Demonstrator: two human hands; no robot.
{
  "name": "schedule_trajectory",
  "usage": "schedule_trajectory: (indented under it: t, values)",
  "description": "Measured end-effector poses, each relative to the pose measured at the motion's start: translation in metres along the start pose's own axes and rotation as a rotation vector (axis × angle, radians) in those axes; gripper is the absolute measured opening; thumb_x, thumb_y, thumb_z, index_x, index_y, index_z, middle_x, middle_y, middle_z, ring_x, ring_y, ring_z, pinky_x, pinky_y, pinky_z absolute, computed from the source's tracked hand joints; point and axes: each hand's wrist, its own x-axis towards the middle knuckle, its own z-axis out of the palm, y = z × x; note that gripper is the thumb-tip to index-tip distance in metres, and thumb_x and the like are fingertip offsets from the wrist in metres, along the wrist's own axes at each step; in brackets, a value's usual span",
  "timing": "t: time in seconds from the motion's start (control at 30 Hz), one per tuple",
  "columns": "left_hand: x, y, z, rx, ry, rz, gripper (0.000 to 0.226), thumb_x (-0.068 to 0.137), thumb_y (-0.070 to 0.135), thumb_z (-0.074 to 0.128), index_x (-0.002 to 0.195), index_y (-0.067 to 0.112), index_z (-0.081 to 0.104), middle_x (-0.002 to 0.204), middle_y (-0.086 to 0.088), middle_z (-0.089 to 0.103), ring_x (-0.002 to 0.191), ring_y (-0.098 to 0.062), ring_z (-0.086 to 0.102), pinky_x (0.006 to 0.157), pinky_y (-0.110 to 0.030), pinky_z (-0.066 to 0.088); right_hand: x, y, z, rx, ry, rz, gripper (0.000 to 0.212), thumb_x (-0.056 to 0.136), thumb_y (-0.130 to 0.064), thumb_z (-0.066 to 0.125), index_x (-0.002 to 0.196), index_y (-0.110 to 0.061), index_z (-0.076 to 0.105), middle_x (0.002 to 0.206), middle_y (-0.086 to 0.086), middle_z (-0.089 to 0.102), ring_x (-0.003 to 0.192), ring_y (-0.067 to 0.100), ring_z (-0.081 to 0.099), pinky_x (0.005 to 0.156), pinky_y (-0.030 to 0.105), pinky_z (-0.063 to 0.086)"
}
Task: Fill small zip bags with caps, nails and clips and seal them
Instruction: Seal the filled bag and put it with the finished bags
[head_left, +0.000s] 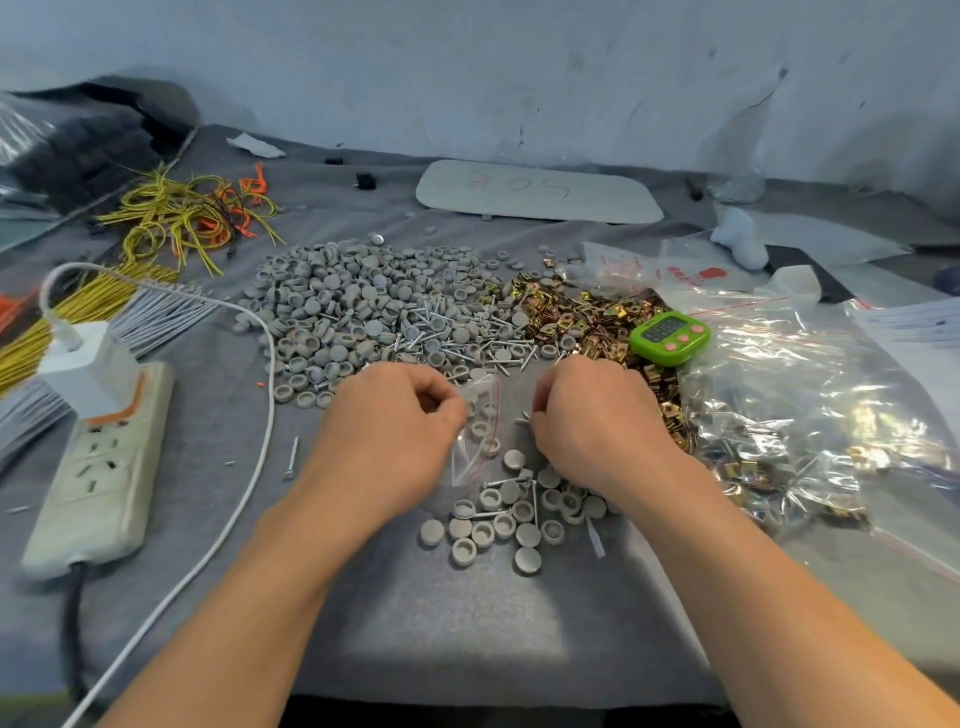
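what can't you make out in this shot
Head view only:
- right hand: anything it may hold is hidden under its curled fingers
- small clear zip bag: contents partly covered by the left hand, uncountable
- green digital timer: display digits too small
- white rounded board: red writing too faint

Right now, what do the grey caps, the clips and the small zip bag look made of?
The grey caps: likely moulded plastic, matte, uniform grey, hollow undersides. The clips: probably stamped sheet metal, with a yellowish iridescent plating that glints. The small zip bag: thin clear plastic film, with glossy creases and a red line along one edge.
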Motion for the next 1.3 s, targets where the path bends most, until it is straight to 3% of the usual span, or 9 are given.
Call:
schedule_trajectory:
  t: [0.17, 0.4, 0.67, 0.77, 0.9, 1.0, 1.1, 1.2, 1.3]
  values:
    - [0.001, -0.001, 0.000, -0.045, 0.055, -0.031, 0.020, 0.087, 0.034, 0.079, 0.067, 0.034, 0.074, 0.058, 0.023, 0.067, 0.049, 0.001, 0.063, 0.051, -0.018, 0.046, -0.010, -0.001, -0.014, 0.162, 0.102, 0.063, 0.011, 0.094, -0.023, 0.061, 0.091, -0.029, 0.069, 0.089, -0.001, 0.072, 0.086, 0.028, 0.066, 0.077, 0.035, 0.048]
    - [0.001, 0.002, -0.002, -0.013, 0.144, -0.008, 0.020, 0.083, 0.039, 0.079, 0.065, 0.036, 0.072, 0.055, 0.029, 0.063, 0.052, 0.005, 0.061, 0.047, -0.012, 0.036, -0.020, -0.011, -0.015, 0.611, 0.083, -0.079, 0.015, 0.078, -0.027, 0.074, 0.063, -0.027, 0.072, 0.054, -0.018, 0.066, 0.051, -0.003, 0.060, 0.043, 0.010, 0.039]
    - [-0.003, 0.003, 0.001, -0.079, 0.127, 0.072, 0.019, 0.083, 0.034, 0.077, 0.065, 0.035, 0.073, 0.057, 0.023, 0.064, 0.057, 0.005, 0.060, 0.045, -0.011, 0.035, -0.012, -0.018, -0.003, 0.501, 0.081, -0.118, 0.012, 0.085, -0.026, 0.077, 0.073, -0.027, 0.079, 0.057, -0.012, 0.067, 0.054, 0.001, 0.064, 0.051, 0.016, 0.048]
    - [-0.001, 0.003, -0.001, -0.139, 0.110, 0.082, 0.021, 0.088, 0.031, 0.073, 0.068, 0.034, 0.071, 0.056, 0.018, 0.062, 0.053, 0.000, 0.055, 0.051, -0.020, 0.036, -0.012, -0.018, -0.005, 0.766, 0.012, -0.087, 0.012, 0.088, -0.019, 0.077, 0.079, -0.026, 0.080, 0.058, -0.012, 0.071, 0.054, -0.001, 0.068, 0.051, 0.013, 0.051]
    - [0.001, -0.001, -0.004, -0.232, 0.104, 0.095, 0.026, 0.094, 0.021, 0.067, 0.068, 0.025, 0.066, 0.053, 0.018, 0.057, 0.050, 0.000, 0.050, 0.049, -0.013, 0.036, -0.013, -0.022, -0.005, 1.242, -0.162, 0.032, 0.027, 0.084, 0.007, 0.074, 0.095, -0.016, 0.080, 0.084, 0.004, 0.080, 0.080, 0.018, 0.079, 0.077, 0.032, 0.064]
    - [0.002, -0.001, -0.005, -0.313, 0.088, 0.081, 0.027, 0.096, 0.020, 0.065, 0.069, 0.024, 0.066, 0.052, 0.017, 0.052, 0.049, -0.003, 0.044, 0.051, -0.019, 0.033, -0.014, -0.023, -0.007, 1.400, -0.197, 0.045, 0.034, 0.083, 0.016, 0.069, 0.094, -0.015, 0.080, 0.089, 0.004, 0.081, 0.079, 0.018, 0.078, 0.073, 0.027, 0.063]
    - [0.003, -0.001, -0.006, -0.433, 0.071, 0.030, 0.029, 0.098, 0.019, 0.063, 0.069, 0.021, 0.065, 0.052, 0.015, 0.047, 0.050, -0.006, 0.039, 0.056, -0.030, 0.033, -0.015, -0.020, -0.006, 1.174, 0.052, 0.024, 0.029, 0.080, 0.005, 0.078, 0.089, -0.023, 0.082, 0.082, -0.008, 0.080, 0.076, 0.009, 0.077, 0.070, 0.025, 0.061]
    - [0.002, 0.001, -0.009, -0.571, 0.062, -0.020, 0.037, 0.100, 0.016, 0.060, 0.064, 0.021, 0.061, 0.051, 0.016, 0.046, 0.048, -0.003, 0.039, 0.049, -0.018, 0.035, -0.013, -0.014, -0.008, 1.012, 0.290, 0.030, 0.014, 0.076, -0.017, 0.088, 0.079, -0.029, 0.081, 0.074, -0.016, 0.077, 0.070, 0.001, 0.074, 0.069, 0.025, 0.060]
    - [0.003, 0.003, -0.012, -0.649, 0.043, -0.045, 0.038, 0.102, 0.015, 0.058, 0.064, 0.020, 0.059, 0.052, 0.015, 0.045, 0.049, 0.000, 0.039, 0.050, -0.013, 0.034, -0.012, -0.013, -0.013, 1.080, 0.051, 0.068, 0.019, 0.087, -0.044, 0.078, 0.083, -0.026, 0.081, 0.076, -0.006, 0.078, 0.059, 0.005, 0.065, 0.071, 0.034, 0.055]
